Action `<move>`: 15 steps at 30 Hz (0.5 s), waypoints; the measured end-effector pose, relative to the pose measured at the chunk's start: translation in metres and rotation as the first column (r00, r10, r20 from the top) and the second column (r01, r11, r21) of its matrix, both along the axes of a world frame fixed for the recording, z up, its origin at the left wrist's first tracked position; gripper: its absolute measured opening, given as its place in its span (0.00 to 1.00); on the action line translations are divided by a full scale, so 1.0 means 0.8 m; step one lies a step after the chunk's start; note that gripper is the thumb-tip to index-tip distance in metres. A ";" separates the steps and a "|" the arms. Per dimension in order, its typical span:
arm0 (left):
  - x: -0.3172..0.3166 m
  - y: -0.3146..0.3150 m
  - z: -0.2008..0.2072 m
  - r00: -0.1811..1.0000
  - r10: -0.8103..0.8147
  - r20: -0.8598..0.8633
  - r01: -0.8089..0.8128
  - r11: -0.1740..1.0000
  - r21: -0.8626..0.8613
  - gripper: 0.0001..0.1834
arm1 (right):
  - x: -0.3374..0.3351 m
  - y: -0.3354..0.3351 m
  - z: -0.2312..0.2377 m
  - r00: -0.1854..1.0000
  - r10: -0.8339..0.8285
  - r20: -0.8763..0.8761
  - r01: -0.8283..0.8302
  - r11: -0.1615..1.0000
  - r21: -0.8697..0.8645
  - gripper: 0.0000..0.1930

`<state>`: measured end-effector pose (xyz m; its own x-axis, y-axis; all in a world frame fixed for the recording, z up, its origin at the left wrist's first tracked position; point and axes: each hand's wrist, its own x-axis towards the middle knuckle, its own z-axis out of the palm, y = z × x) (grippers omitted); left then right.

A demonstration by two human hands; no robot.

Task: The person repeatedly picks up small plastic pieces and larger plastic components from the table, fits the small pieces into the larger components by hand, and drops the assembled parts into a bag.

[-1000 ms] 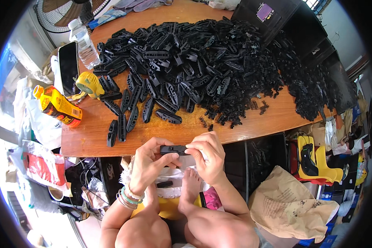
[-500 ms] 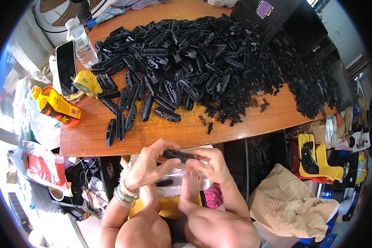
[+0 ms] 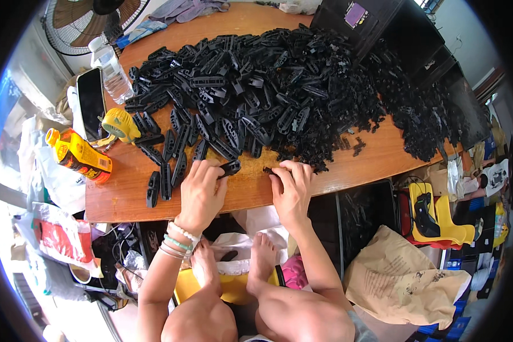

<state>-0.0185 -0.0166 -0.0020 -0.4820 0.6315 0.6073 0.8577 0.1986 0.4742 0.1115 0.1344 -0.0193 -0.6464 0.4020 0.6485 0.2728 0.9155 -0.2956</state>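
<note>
Over the front part of the wooden table, my left hand (image 3: 201, 189) grips a long black plastic piece (image 3: 230, 167) between thumb and fingers. My right hand (image 3: 292, 192), a little way to its right, pinches a small black clip-like part (image 3: 268, 170) at the edge of the small parts. Beyond both hands lies a big heap of long black plastic pieces (image 3: 211, 82). Small black parts (image 3: 310, 149) are scattered along its right-hand front edge. A few long pieces (image 3: 165, 181) lie loose to the left of my left hand.
At the table's left stand an orange-labelled bottle (image 3: 84, 157), a yellow handheld fan (image 3: 119, 124), a black-screened phone (image 3: 91, 102) and a clear water bottle (image 3: 113, 74). Black crates (image 3: 376, 28) hold down the far right. A brown paper bag (image 3: 404, 279) and yellow chair (image 3: 439, 216) are below right.
Both hands have moved forward from near my lap to over the table and spread apart. The long piece stays in my left hand; my right hand has let go of it and reached the small parts.
</note>
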 end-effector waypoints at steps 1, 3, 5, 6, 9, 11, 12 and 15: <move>0.005 -0.002 -0.006 0.974 -0.035 0.225 0.021 0.998 0.064 0.08 | 0.003 -0.001 -0.005 0.998 0.038 -0.058 -0.039 0.999 -0.008 0.10; 0.016 -0.011 0.009 0.720 -0.097 0.687 0.046 0.995 0.093 0.08 | 0.007 -0.004 -0.005 0.979 0.096 -0.181 -0.106 0.993 -0.043 0.10; 0.023 -0.023 0.007 0.174 -0.302 0.937 0.056 0.953 0.297 0.12 | 0.006 -0.020 0.005 0.952 0.142 -0.270 -0.187 0.971 -0.148 0.10; 0.026 -0.026 0.006 0.175 -0.297 0.939 0.050 0.955 0.293 0.12 | 0.007 -0.030 0.013 0.920 0.172 -0.353 -0.267 0.934 -0.239 0.10; 0.033 -0.027 0.002 -0.015 -0.480 0.877 0.047 0.876 0.480 0.24 | 0.017 -0.054 0.040 0.900 0.194 -0.390 -0.368 0.817 -0.443 0.09; 0.040 -0.026 0.015 -0.024 -0.479 0.877 0.094 0.873 0.479 0.25 | 0.022 -0.059 0.053 0.897 0.250 -0.364 -0.414 0.763 -0.497 0.09; 0.043 -0.025 0.024 -0.030 -0.479 0.877 0.142 0.867 0.478 0.26 | 0.023 -0.059 0.055 0.899 0.247 -0.362 -0.410 0.763 -0.499 0.09; 0.043 -0.028 0.030 0.008 -0.411 0.912 0.132 0.904 0.406 0.28 | 0.026 -0.060 0.058 0.908 0.236 -0.346 -0.399 0.737 -0.546 0.09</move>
